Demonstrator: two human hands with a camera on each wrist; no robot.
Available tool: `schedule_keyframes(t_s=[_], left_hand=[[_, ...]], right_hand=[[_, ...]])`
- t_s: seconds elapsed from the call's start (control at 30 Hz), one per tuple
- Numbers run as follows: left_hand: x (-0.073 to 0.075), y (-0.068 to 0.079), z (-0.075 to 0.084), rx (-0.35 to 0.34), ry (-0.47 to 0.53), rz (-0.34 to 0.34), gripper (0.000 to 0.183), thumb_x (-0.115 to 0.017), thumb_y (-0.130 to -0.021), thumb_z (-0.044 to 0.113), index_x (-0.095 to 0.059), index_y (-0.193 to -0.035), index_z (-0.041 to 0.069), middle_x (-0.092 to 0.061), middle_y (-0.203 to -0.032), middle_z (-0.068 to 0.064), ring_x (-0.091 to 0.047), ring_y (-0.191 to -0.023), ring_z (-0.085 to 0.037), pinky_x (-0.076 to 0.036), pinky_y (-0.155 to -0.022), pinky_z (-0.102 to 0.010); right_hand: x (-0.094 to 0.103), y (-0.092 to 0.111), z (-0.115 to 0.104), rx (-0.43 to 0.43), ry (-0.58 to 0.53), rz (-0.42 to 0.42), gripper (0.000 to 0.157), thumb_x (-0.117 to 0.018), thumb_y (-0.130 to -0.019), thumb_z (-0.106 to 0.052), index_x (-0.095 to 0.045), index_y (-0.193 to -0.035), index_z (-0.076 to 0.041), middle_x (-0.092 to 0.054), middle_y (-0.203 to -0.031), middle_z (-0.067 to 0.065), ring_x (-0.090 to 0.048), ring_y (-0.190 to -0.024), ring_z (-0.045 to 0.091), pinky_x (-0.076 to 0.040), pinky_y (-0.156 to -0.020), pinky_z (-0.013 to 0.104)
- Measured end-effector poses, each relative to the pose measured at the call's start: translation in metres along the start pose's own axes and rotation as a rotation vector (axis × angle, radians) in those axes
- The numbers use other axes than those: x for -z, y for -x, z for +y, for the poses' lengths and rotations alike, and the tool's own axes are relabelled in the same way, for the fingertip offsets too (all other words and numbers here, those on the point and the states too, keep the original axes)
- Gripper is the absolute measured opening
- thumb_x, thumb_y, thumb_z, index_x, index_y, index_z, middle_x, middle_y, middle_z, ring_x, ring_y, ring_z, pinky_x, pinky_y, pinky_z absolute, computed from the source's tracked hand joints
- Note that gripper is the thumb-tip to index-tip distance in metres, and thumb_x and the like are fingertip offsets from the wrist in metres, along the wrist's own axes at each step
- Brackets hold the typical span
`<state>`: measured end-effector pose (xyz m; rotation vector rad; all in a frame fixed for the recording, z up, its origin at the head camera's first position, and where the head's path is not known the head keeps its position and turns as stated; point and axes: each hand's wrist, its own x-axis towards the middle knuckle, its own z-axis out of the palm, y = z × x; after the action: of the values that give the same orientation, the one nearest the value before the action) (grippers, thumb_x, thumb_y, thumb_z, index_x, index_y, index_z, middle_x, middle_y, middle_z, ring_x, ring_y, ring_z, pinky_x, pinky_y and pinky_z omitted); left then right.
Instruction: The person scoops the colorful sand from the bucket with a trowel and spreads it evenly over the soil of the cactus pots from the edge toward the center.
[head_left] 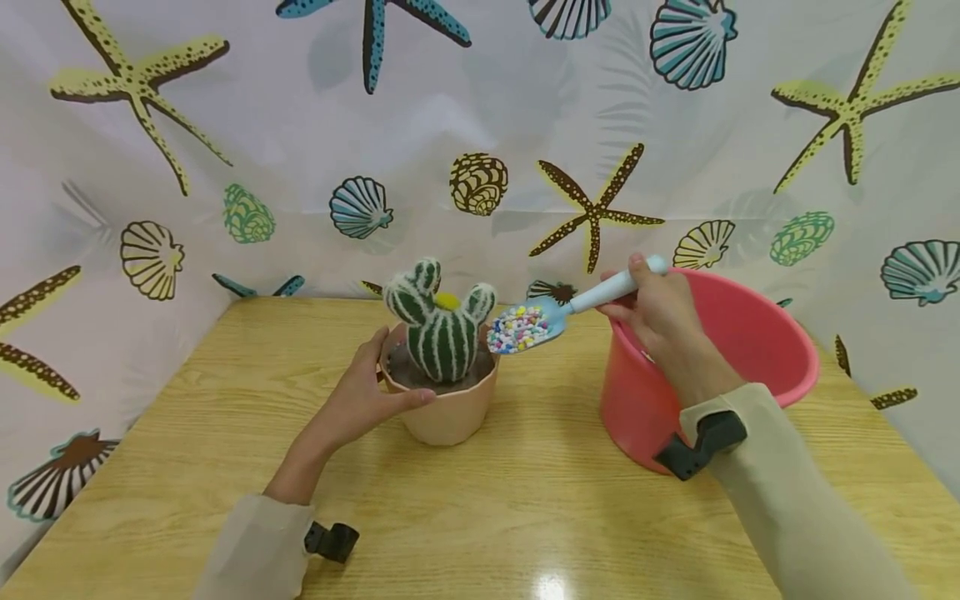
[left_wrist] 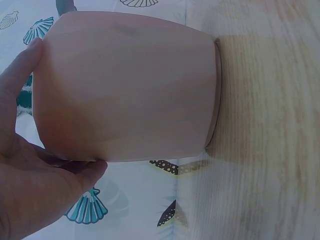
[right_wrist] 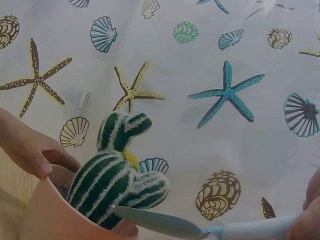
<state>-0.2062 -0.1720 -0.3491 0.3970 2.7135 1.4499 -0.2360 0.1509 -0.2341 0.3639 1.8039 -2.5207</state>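
Observation:
A peach-coloured flowerpot [head_left: 447, 417] stands on the table, holding a knitted-looking green cactus [head_left: 442, 346] with white stripes and a yellow flower. My left hand [head_left: 360, 408] grips the pot at its left side, thumb along the front rim; in the left wrist view the fingers [left_wrist: 92, 175] curl against the pot wall. To the right, my right hand [head_left: 663, 312] holds a light blue shovel [head_left: 606, 292] by its handle. Small multicoloured pebbles [head_left: 517, 329] fill its blade, whose tip overlaps the pot's right rim in the head view.
A large red bucket [head_left: 637, 408] stands on the right of the wooden table [head_left: 525, 517], under my right forearm. Behind hangs a white cloth [head_left: 420, 125] printed with starfish and shells, reaching round both sides.

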Motion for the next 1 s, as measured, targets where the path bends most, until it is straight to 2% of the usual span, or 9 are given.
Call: schedule_keyframes(t_s=[0.23, 0.43, 0.53, 0.77, 0.87, 1.0], left_hand=[[0.001, 0.001, 0.001, 0.005, -0.011, 0.000, 0.112, -0.073, -0.081, 0.045, 0.003, -0.153, 0.004, -0.007, -0.157, -0.025, -0.017, -0.142, -0.045, -0.026, -0.109, -0.062], [0.001, 0.002, 0.000, 0.001, -0.014, 0.002, 0.112, -0.073, -0.081, 0.045, 0.002, -0.153, 0.004, -0.007, -0.157, -0.025, -0.018, -0.142, -0.045, -0.027, -0.108, -0.062], [0.001, 0.002, 0.000, -0.001, -0.016, 0.001, 0.111, -0.073, -0.081, 0.045, 0.002, -0.153, 0.004, -0.008, -0.156, -0.025, -0.019, -0.141, -0.045, -0.028, -0.108, -0.062], [0.001, 0.002, 0.000, -0.007, -0.020, 0.003, 0.111, -0.072, -0.081, 0.046, 0.002, -0.153, 0.004, -0.008, -0.156, -0.026, -0.020, -0.141, -0.046, -0.028, -0.108, -0.062], [0.001, 0.001, 0.000, -0.010, -0.024, 0.003, 0.111, -0.072, -0.081, 0.045, 0.002, -0.153, 0.004, -0.008, -0.156, -0.026, -0.020, -0.141, -0.046, -0.029, -0.107, -0.062], [0.000, 0.001, -0.001, -0.012, -0.020, 0.003, 0.111, -0.072, -0.082, 0.045, 0.002, -0.153, 0.003, -0.008, -0.156, -0.026, -0.021, -0.141, -0.046, -0.031, -0.107, -0.061]], right_hand=[[-0.007, -0.004, 0.006, 0.029, 0.074, -0.012, 0.039, -0.034, -0.103, -0.028, -0.032, -0.133, -0.003, -0.051, -0.106, 0.008, -0.050, -0.117, 0.026, -0.043, -0.100, 0.041], [-0.014, -0.005, 0.011, 0.067, 0.122, -0.002, 0.018, -0.036, -0.103, -0.027, -0.039, -0.108, -0.010, -0.053, -0.102, 0.006, -0.056, -0.104, 0.021, -0.047, -0.096, 0.038], [-0.016, -0.005, 0.012, 0.089, 0.148, 0.003, 0.015, -0.036, -0.103, -0.026, -0.040, -0.102, -0.012, -0.054, -0.102, 0.006, -0.058, -0.101, 0.018, -0.049, -0.093, 0.036], [-0.017, -0.008, 0.016, 0.150, 0.212, 0.009, 0.019, -0.038, -0.103, -0.027, -0.042, -0.102, -0.008, -0.056, -0.107, 0.010, -0.061, -0.093, 0.015, -0.056, -0.078, 0.027], [-0.018, -0.010, 0.016, 0.163, 0.227, 0.007, 0.020, -0.038, -0.103, -0.026, -0.041, -0.102, -0.007, -0.054, -0.118, 0.015, -0.061, -0.100, 0.017, -0.055, -0.083, 0.032], [-0.022, -0.009, 0.016, 0.189, 0.257, 0.003, 0.024, -0.038, -0.103, -0.026, -0.039, -0.111, -0.003, -0.051, -0.128, 0.021, -0.057, -0.116, 0.026, -0.050, -0.093, 0.042]])
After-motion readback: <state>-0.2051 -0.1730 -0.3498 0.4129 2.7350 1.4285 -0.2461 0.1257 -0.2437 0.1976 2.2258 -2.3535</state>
